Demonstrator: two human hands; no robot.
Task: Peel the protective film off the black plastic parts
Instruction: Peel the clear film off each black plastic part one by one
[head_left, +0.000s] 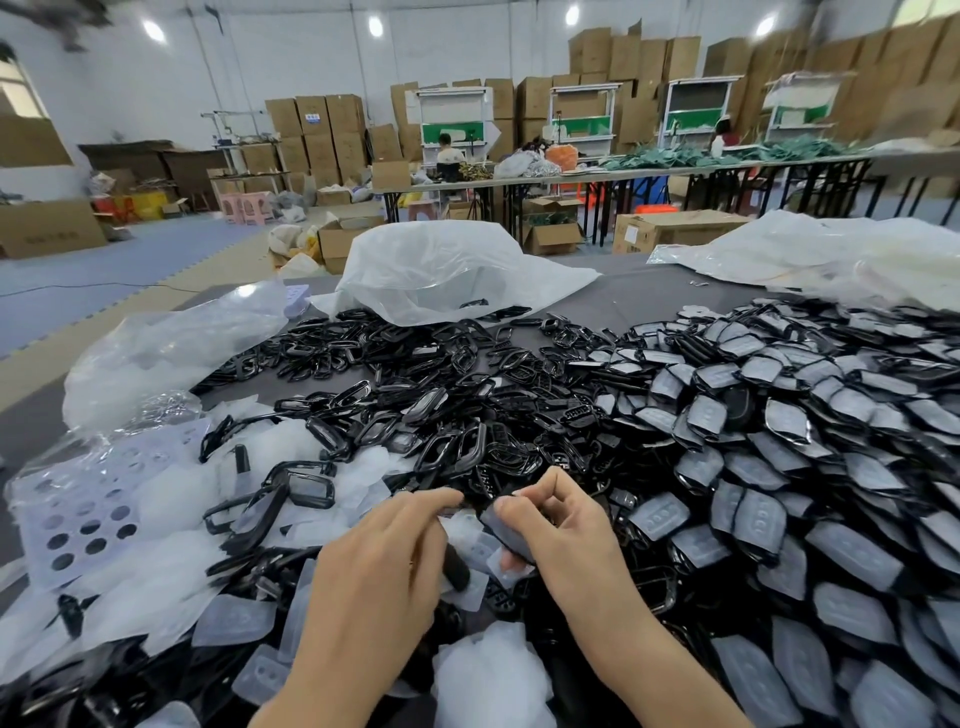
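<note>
My right hand (558, 525) grips a black plastic part (506, 530) covered with grey protective film, thumb and curled fingers around its upper edge. My left hand (384, 551) is just left of it, with its fingers stretched toward the part's top corner; whether they touch the film is hard to tell. To the right lies a big heap of film-covered black parts (779, 467). Bare black frames and parts (415, 410) are piled in the middle. Peeled translucent films (239, 618) lie at the left and under my hands.
A white sheet with round holes (88, 509) lies at the left. Clear plastic bags sit at the left (171, 353), far middle (441, 270) and far right (831, 254) of the grey table. Behind are cardboard boxes, long tables and seated people.
</note>
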